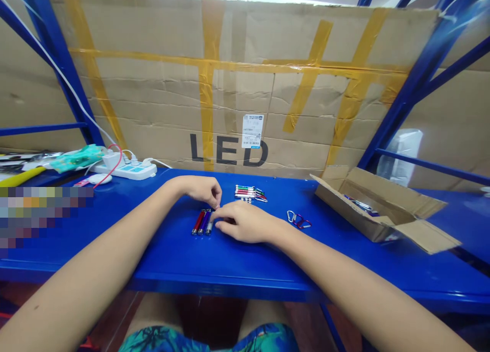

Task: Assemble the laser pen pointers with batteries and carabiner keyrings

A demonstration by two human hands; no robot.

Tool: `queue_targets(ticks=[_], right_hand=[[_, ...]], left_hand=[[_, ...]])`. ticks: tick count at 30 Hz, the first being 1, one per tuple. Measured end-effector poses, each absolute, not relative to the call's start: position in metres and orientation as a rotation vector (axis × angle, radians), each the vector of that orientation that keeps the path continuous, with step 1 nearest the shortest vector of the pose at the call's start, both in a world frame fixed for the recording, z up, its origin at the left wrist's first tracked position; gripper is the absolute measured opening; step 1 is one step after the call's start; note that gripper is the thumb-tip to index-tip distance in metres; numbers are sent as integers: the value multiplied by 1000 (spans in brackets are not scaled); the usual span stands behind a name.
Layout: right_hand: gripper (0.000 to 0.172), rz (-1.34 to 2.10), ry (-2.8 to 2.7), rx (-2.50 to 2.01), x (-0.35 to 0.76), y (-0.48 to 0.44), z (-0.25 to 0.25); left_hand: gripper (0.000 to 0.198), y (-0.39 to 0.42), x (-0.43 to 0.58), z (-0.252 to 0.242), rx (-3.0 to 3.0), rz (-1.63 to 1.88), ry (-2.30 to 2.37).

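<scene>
Three small pen-shaped flashlights point(202, 222), red, purple and silver, lie side by side on the blue table point(161, 250). My left hand point(204, 190) rests just behind their far ends, fingers curled into a pinch at the tips. My right hand point(242, 223) lies beside them on the right, fingers curled and touching the table near the silver one. What either hand pinches is too small to make out. A second small heap of coloured flashlights point(249, 192) lies a little farther back.
Two carabiner clips point(297, 219) lie right of my right hand. An open cardboard box point(377, 209) holding more parts stands at the right. A white power strip point(128, 169) with plugs and cluttered items sit at the back left. A taped cardboard sheet point(237, 86) forms the back wall.
</scene>
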State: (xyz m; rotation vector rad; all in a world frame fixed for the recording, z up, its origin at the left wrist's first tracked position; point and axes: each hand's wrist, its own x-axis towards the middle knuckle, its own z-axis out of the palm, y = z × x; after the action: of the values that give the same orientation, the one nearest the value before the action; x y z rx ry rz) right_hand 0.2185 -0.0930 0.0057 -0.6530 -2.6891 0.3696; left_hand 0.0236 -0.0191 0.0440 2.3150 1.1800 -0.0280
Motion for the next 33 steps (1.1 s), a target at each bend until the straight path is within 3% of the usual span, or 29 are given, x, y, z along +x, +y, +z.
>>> queue_targets(ticks=[3,10,16,22,26,29,33], right_hand=[[21,268,-2679,-760,218,-96,8],[32,222,-2578,-1172,212,-102,11],[13,387,-2626,-1336,218,-107,21],[41,737,-2492,-1362,282,-79,48],[21,707,-2334,-1303,317,-58,47],[19,643,-2240,-1284,320,-50,38],[18,557,-2222,-1231,311,-49,27]], left_hand=[[10,-20,26,42,2331,-7,1205],[16,-23,35,39,2354,39,1192],[25,-26,40,40,2385,-29,1182],[36,-39,56,36,2379,8,1095],[34,-45,70,29,2429,205,1040],[19,-42,74,22,2547,444,1067],[19,-35,76,12,2764,601,1097]])
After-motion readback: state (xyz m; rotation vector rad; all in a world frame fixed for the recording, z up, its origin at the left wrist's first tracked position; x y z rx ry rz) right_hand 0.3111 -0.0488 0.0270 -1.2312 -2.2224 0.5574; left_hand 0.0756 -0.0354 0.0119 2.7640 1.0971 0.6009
